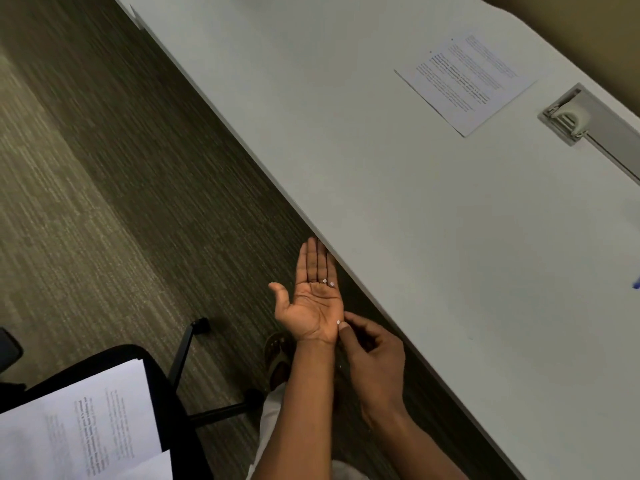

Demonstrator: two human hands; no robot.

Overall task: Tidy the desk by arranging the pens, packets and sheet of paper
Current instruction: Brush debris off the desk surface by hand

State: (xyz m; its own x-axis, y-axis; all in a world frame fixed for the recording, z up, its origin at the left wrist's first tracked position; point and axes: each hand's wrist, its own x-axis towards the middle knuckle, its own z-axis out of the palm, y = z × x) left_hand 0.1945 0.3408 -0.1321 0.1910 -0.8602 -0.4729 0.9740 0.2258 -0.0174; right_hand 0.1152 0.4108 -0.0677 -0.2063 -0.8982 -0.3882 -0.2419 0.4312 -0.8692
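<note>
Crumbs of white paper (328,282), tiny and few, are being gathered just off the worktop's (398,209) near edge. The left hand (311,299) is held flat and palm-up beside that edge, fingers straight, with two specks resting at the base of the fingers. The right hand (372,355) is curled, and a third speck (338,322) appears to be pinched or pressed at its fingertips against the heel of the left palm. For this step to go well, the left palm is best kept level and slightly cupped, so nothing rolls onto the carpet (104,168). The sheet of paper (465,83) lies on the worktop well apart from the hands, near the cable hatch (568,116). A blue tip, perhaps a pen (636,283), is cut off at the right border. More printed sheets (76,424) rest on a chair (162,382).
</note>
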